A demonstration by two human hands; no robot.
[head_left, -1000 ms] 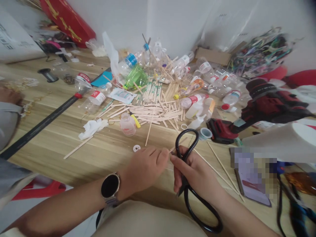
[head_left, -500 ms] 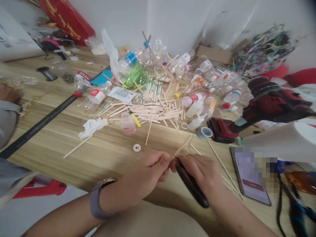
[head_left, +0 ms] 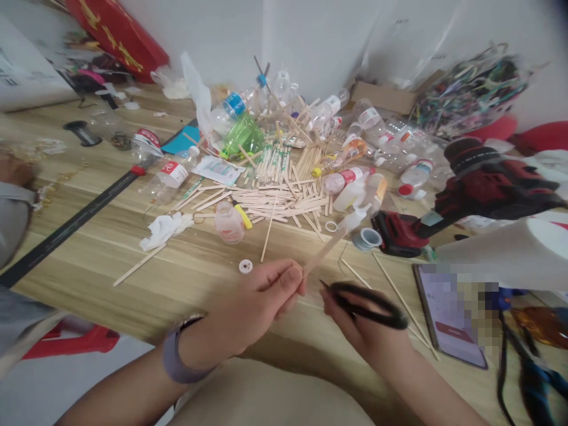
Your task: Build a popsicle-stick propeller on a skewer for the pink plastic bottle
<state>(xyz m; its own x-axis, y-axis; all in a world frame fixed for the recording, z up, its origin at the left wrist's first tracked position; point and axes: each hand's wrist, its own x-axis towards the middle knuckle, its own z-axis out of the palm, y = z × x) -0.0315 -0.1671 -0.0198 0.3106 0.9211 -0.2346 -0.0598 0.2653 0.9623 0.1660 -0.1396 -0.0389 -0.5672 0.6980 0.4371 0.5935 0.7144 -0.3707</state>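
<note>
My left hand point(head_left: 270, 290) pinches the lower end of a flat wooden stick point(head_left: 323, 249), which slants up and to the right. Its thumb lies on top, and a watch with a purple strap sits on that wrist. My right hand point(head_left: 364, 319), a short way to the right, is closed around a black-handled tool point(head_left: 368, 303). The tool has two curved handles and a short pointed tip facing the stick, apart from it. What kind of tool it is cannot be made out for certain. Fingers hide part of the stick's end.
A pile of wooden sticks point(head_left: 284, 204) lies ahead among plastic bottles point(head_left: 173, 173). On the right are a red cordless power tool point(head_left: 488, 183), a white roll point(head_left: 488, 251) and a phone point(head_left: 448, 319). A white cap point(head_left: 245, 266) lies nearby. Another person's sleeve point(head_left: 15, 219) shows at left.
My right hand has moved right and the tool has come away from the stick, its handles turned and showing a gap. More of the stick shows above my left hand.
</note>
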